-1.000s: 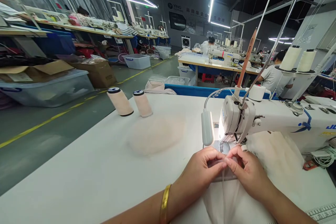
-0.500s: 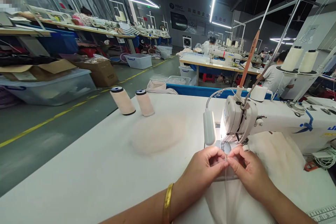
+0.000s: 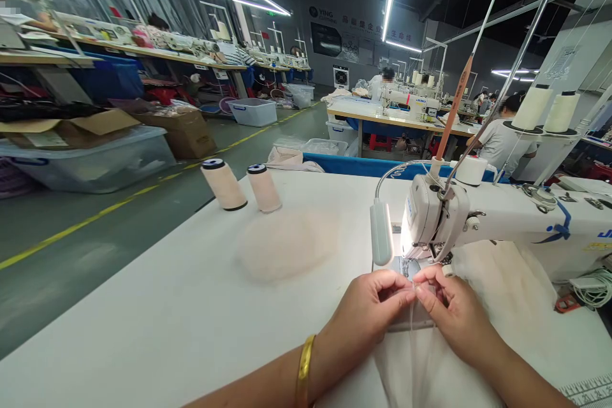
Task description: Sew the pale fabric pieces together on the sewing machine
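Note:
My left hand (image 3: 370,306) pinches the edge of a thin pale fabric (image 3: 406,363) between thumb and fingers, just in front of the needle area of a white sewing machine (image 3: 502,207). Close against it, my right hand (image 3: 456,312) pinches the same fabric edge from the right, the fingertips nearly touching. The fabric hangs down from both hands toward the table's front edge. A small lamp (image 3: 381,233) lights the spot from the left of the machine head.
Two peach thread cones (image 3: 224,185) (image 3: 264,188) stand on the white table (image 3: 167,306) at its far left edge. Sheer fabric (image 3: 511,287) lies under the machine arm, a ruler (image 3: 590,390) at the lower right. A person (image 3: 504,140) sits beyond the machine.
Both hands hold nearly the same place and grip; the fingertips and the fabric edge between them have shifted very slightly.

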### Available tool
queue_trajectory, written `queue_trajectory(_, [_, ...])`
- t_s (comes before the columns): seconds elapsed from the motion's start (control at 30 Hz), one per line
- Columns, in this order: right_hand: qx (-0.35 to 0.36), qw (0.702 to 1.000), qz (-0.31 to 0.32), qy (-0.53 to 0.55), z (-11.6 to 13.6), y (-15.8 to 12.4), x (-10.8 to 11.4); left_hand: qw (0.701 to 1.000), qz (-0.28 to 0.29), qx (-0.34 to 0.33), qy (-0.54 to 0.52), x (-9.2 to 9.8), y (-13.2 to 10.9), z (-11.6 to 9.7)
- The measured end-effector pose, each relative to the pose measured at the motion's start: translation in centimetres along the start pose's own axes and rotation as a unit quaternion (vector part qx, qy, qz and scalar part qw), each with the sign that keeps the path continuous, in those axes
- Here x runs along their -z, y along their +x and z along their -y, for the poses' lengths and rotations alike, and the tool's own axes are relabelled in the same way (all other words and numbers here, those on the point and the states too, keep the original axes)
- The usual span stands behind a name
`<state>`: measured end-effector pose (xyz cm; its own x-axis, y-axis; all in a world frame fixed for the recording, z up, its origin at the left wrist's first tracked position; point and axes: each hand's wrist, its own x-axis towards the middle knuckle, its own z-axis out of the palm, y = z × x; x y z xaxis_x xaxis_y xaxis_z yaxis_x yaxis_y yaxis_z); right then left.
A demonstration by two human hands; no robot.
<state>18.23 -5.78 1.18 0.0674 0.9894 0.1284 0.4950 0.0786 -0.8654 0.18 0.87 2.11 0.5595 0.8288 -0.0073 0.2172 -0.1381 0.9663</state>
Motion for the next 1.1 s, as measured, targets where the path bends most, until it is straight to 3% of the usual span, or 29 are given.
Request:
queue_trajectory(0.33, [0.008, 1.000, 0.004, -0.010, 0.14, 0.19, 0.04, 1.000, 0.009, -0.005, -0.025, 0.04, -0.14, -0.03])
queue_trajectory(0.5, [0.001, 1.000, 0.008, 0.000, 0.01, 0.21, 0.02, 1.000, -0.020, -0.001, 0.001, -0.21, -0.03, -0.05])
queue_trajectory(0.83, [-0.016, 0.998, 0.015, 0.055, 0.03, -0.02, 0.08, 0.999, -0.013, -0.036, 0.037, -0.05, 0.26, 0.67])
queue_trajectory(1.1, [0.006, 1.000, 0.024, 0.016, 0.12, 0.13, 0.08, 0.999, -0.015, -0.037, 0.025, -0.32, 0.13, 0.60])
